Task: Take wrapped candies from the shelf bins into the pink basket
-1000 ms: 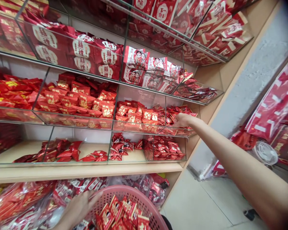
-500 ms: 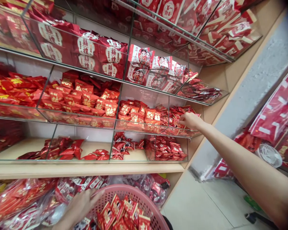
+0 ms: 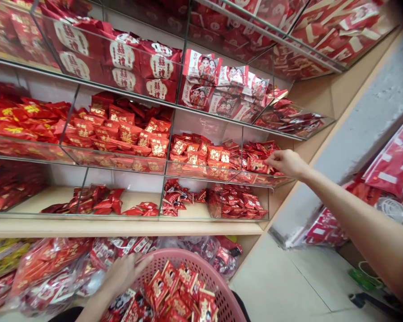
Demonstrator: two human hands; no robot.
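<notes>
My right hand (image 3: 286, 163) reaches into the rightmost glass bin on the middle shelf and pinches a small red candy packet (image 3: 258, 165) among several like it. My left hand (image 3: 126, 273) rests on the rim of a pink plastic basket (image 3: 221, 286) near the bottom, its fingers curled over the edge. The basket holds several red packets (image 3: 174, 295) with white and gold print.
Glass shelves (image 3: 201, 172) with dividers hold heaps of red packets on every level. Clear bags of red sweets (image 3: 47, 273) lie under the lowest wooden shelf. A grey wall edge (image 3: 349, 125) stands at the right, with red bags and a small white fan (image 3: 394, 212) beyond it.
My right hand moved a little right within the bin and closed on a red packet. The view shifted slightly; the left hand stays on the basket rim.
</notes>
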